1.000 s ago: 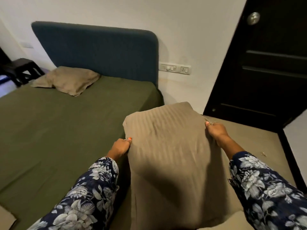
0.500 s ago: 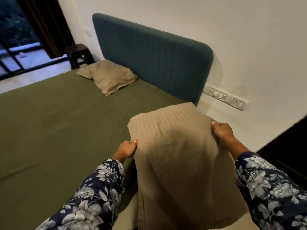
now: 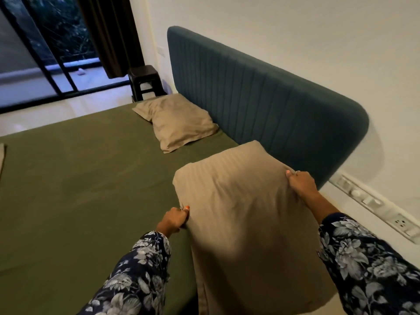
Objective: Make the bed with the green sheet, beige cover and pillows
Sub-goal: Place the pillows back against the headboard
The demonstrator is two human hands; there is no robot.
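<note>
The bed [image 3: 75, 178] is already covered by the green sheet [image 3: 95, 201], which is seen lying flat and mostly smooth across the mattress. Behind it, the dark blue headboard [image 3: 261, 105] is set against the wall. One beige pillow [image 3: 179, 122] has been laid at the far end, touching the headboard. A second pillow [image 3: 245, 219] is held up at the near right edge of the bed, just short of the headboard. Its left edge is pinched by the fingers of the left hand [image 3: 173, 220], and its upper right corner is gripped by the right hand [image 3: 301, 185]. Judged from this, the sheet step is done; the second pillow remains to be placed. No spread beige cover is seen.
</note>
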